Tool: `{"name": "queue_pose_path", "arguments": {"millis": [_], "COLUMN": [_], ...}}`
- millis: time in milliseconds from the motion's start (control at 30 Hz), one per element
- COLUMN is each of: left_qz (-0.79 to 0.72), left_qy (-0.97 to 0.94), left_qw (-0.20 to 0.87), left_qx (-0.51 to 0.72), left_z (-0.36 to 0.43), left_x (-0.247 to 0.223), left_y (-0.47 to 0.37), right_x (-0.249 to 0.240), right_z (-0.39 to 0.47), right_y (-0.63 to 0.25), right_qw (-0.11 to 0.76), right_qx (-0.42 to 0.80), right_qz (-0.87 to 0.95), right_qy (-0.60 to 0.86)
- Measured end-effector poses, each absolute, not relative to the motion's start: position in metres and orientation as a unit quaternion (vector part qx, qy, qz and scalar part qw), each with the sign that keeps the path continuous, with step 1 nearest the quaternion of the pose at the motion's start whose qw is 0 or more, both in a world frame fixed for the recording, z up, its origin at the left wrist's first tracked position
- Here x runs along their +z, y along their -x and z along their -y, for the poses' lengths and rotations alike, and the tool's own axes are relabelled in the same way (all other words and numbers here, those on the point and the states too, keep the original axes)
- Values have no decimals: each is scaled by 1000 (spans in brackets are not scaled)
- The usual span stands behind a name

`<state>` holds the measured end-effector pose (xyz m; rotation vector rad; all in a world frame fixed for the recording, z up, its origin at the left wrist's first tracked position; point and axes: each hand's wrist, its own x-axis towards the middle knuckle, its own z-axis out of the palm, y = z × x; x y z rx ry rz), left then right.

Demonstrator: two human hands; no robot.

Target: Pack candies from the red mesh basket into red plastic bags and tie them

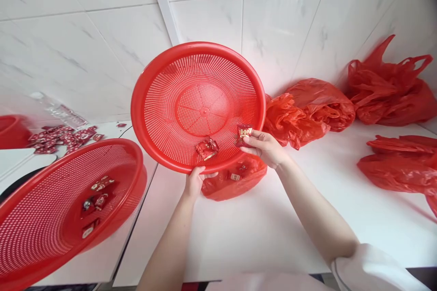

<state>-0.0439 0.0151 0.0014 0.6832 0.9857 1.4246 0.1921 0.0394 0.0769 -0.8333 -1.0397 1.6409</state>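
My left hand (195,183) grips the near rim of a round red plastic colander (160,154), which is tilted up with its inside facing me. A few small red wrapped candies (206,149) lie low on its mesh wall. Between the thumb and fingers of my right hand (266,148) is a red candy packet (244,133) with gold lettering, held over the colander's right side. Below and partly behind the colander rests a red plastic bag (235,186) with small packets showing in it.
A second red colander (37,209) with several packets stands at the left. Beyond it lie a pile of red packets (64,138) and a clear plastic bottle (61,109). Red plastic bags (321,100) line the tiled wall, and another bag (399,163) sits at the right.
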Motion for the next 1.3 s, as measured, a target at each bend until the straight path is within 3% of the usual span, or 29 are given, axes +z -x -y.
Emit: {"name": "queue_pose_path", "arguments": {"millis": [467, 733, 900, 967, 1100, 1300], "left_qz": [-434, -441, -439, -431, -432, -433], "left_qy": [-286, -274, -277, -278, -270, -284], "left_qw": [582, 550, 544, 548, 549, 566], "left_qx": [625, 654, 659, 660, 663, 642], "left_z": [-19, -21, -21, -21, -19, -11], "left_x": [-3, -3, -1, 0, 3, 6], "left_y": [47, 46, 47, 48, 46, 34], "right_x": [81, 81, 76, 72, 66, 72], "right_z": [-35, -33, -32, -34, -40, -36], "right_y": [-193, -206, -203, -200, -199, -198], "right_qw": [432, 223, 104, 125, 254, 422], "right_qx": [618, 464, 369, 323, 205, 114], "right_qz": [522, 752, 792, 791, 756, 748], "right_qy": [398, 412, 475, 504, 568, 500]}}
